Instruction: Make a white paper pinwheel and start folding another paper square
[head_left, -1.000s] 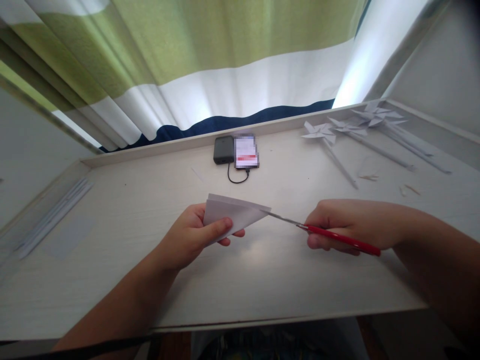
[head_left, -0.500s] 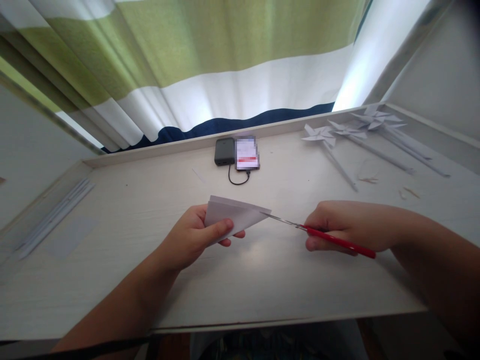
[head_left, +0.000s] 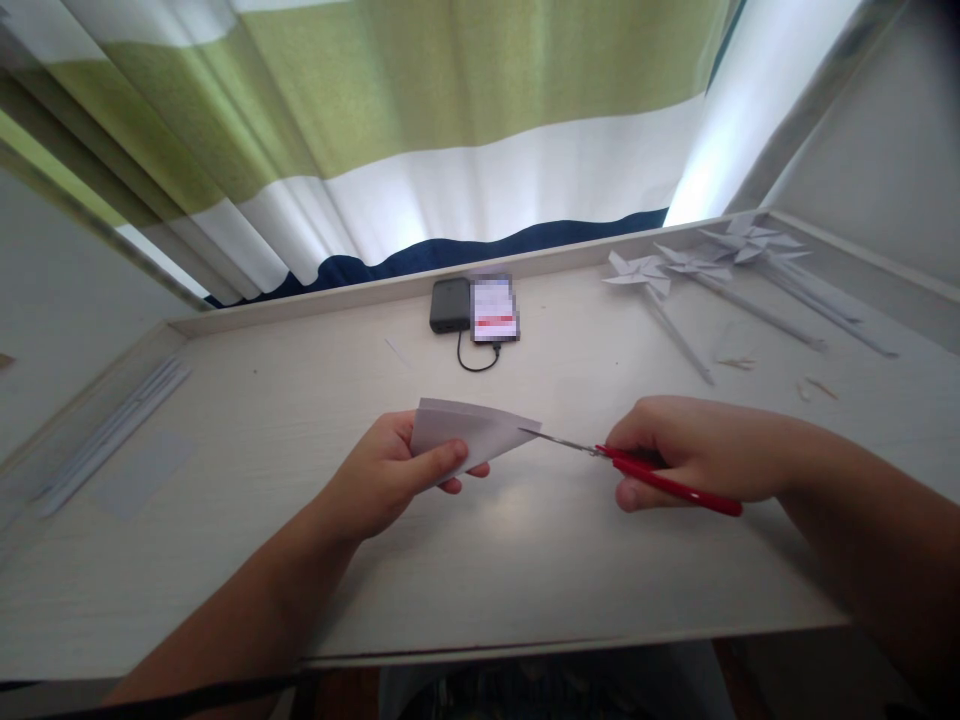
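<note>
Above the middle of the white table, my left hand (head_left: 405, 462) pinches a folded triangle of white paper (head_left: 474, 432), thumb on top and fingers underneath. The triangle's narrow corner points right. My right hand (head_left: 679, 450) is wrapped round the red handles of a pair of scissors (head_left: 667, 484). Their thin metal blades reach left and meet the paper's narrow corner, one blade lying across its face. The blades look nearly closed. Part of the handles is hidden by my right fingers.
Several paper pinwheels (head_left: 637, 272) on paper sticks lie at the back right, with small pale scraps (head_left: 736, 362) nearby. A black power bank (head_left: 450, 306) is cabled to a phone (head_left: 494, 308) at the back. Rolled paper sticks (head_left: 112, 440) and a paper square (head_left: 146, 474) lie left.
The scissor blades have drawn closer together at the paper's corner, and the handles have tilted slightly. The paper's upper edge has dipped a little. My left hand has barely moved.
</note>
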